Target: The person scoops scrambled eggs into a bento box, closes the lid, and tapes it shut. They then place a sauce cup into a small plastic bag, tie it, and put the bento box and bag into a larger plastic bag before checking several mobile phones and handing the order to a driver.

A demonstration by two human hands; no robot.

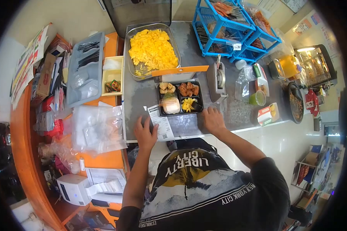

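On the grey counter (235,111), near its front edge, a white printed receipt (160,124) is pinned flat under the left hand (145,133), fingers spread and resting on the slip's left side; nothing is gripped. Just beyond the receipt, a black compartment meal tray (180,97) is seen, filled with rice, fried pieces and yellow egg. The right hand (213,119) is laid open on the counter, fingertips just beside the tray's right front corner; contact cannot be judged. Behind the tray, a metal pan of scrambled egg (153,50) is noted. A tape dispenser (218,80) stands to the tray's right. Clear plastic bags (96,129) lie left of the receipt.
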